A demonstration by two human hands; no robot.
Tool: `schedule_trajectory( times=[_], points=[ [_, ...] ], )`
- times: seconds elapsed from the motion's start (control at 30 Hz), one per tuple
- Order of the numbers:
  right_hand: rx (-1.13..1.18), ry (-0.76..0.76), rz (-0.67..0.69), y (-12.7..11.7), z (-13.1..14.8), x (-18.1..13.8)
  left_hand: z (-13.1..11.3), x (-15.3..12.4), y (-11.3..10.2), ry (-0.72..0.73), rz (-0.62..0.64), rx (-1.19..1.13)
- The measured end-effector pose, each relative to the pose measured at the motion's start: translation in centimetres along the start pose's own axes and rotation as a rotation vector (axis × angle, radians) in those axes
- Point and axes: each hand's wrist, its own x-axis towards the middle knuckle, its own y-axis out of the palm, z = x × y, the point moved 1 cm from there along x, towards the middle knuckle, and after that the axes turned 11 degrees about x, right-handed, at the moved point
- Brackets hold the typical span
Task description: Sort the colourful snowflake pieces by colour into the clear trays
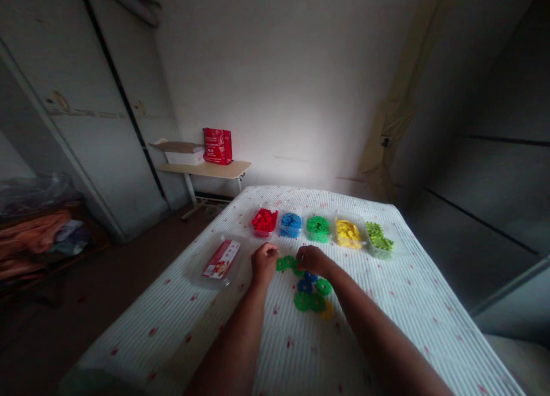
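Over a white sheet with small red marks [387, 304], both my hands meet on a flat cluster of plastic interlocking discs [313, 293], green, blue and one yellow. My left hand [263, 262] is closed in a pinch at the left end of a green disc [284, 263]. My right hand [313, 259] is closed on the right end of the same green piece. The remaining discs of the cluster lie on the sheet just below my right hand.
Behind the hands stands a row of clear tubs: red [264, 221], blue [291, 224], green [318, 228], yellow [348, 234], light green [378, 236]. A clear lid with a red label [221, 259] lies left. A side table with a red bag [217, 146] stands by the wall.
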Motion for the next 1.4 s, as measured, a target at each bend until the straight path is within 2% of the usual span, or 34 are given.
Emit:
schedule_trajectory(
  times=[0.27, 0.33, 0.47, 0.53, 0.6, 0.7, 0.9, 0.97, 1.1, 1.2, 1.4],
  points=[
    [0.263, 0.089, 0.103, -3.6, -1.8, -1.4, -0.2, -0.1, -0.1, -0.01, 0.011, -0.005],
    [0.397, 0.12, -0.039, -5.0, -1.9, -1.2, -0.3, -0.1, -0.1, -0.018, 0.013, -0.004],
    [0.596, 0.168, -0.506, -7.8, -2.2, -0.4, -0.2, 0.0, -0.1, -0.028, 0.01, -0.006],
    [0.59, 0.179, -0.58, -8.3, -2.5, -0.6, -0.2, 0.0, -0.1, -0.025, 0.007, -0.01],
    [0.511, 0.192, -0.542, -8.0, -3.0, -1.1, -0.3, -0.1, -0.1, -0.019, 0.005, -0.009],
    [0.42, 0.189, -0.418, -6.6, -3.9, -2.6, -0.4, -0.1, -0.2, -0.017, 0.002, -0.009],
    [0.402, 0.045, -0.147, -3.7, -4.9, -5.7, -0.8, -0.2, -0.2, 0.005, 0.0, 0.014],
    [0.349, -0.028, -0.128, -2.9, -4.9, -6.2, -0.9, -0.4, -0.2, 0.018, 0.006, 0.04],
    [0.219, -0.224, -0.176, -1.2, -4.7, -6.3, -1.2, -0.8, 0.1, 0.051, 0.035, 0.06],
    [0.154, -0.338, -0.135, 0.0, -4.2, -5.9, -1.2, -0.8, 0.1, 0.033, 0.042, 0.055],
    [-0.058, -0.35, -0.049, 1.1, -3.3, -5.0, -0.9, -0.6, -0.1, 0.007, 0.033, 0.038]
  ],
)
